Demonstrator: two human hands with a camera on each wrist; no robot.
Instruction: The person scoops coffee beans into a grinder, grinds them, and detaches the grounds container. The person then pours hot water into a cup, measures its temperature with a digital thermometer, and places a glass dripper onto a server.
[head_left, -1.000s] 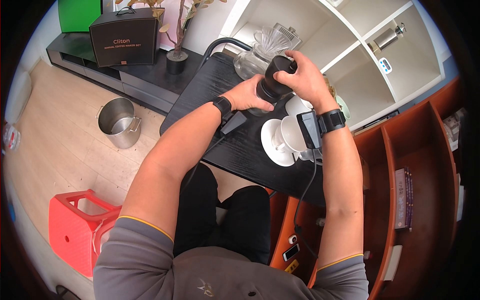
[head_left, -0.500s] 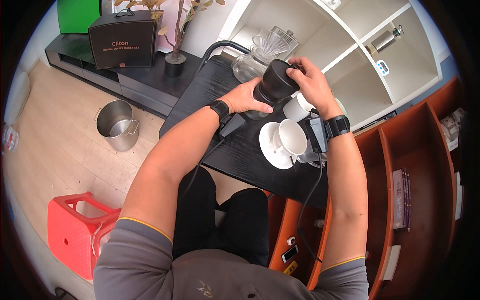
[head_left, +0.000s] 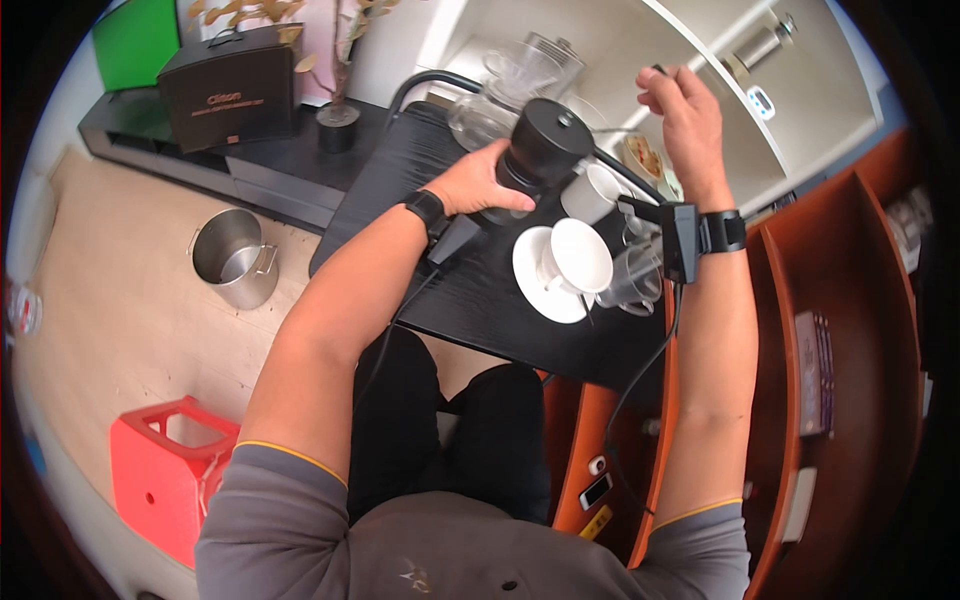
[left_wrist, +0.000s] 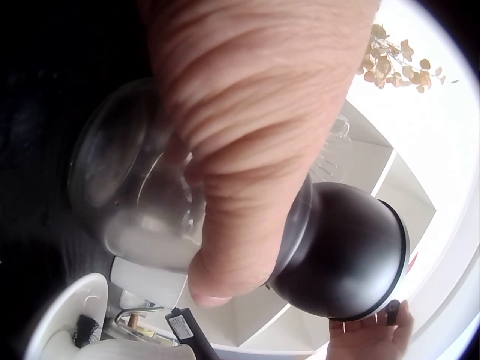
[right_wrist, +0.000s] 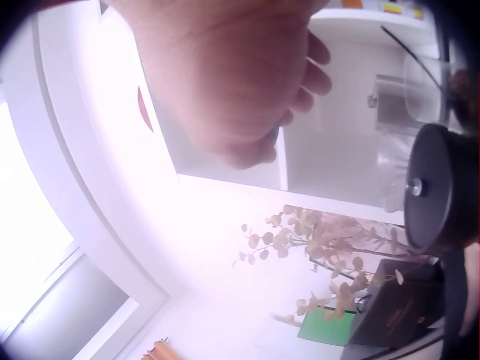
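Two separate holds: the left hand (head_left: 468, 184) grips the black grinder (head_left: 545, 143) over the tabletop (head_left: 455, 312), near the white mug (head_left: 588, 194); the right hand (head_left: 690, 118) pinches a small dark piece (left_wrist: 392, 311). Slack left fingers could let the top-heavy grinder tip mugwards.

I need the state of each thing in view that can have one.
Manual coffee grinder: top covered, gripped by the left hand
Right hand: pinching a small black piece
White cup: upright on its saucer
Coffee maker box: closed
Metal pot: uncovered
Red stool: upright
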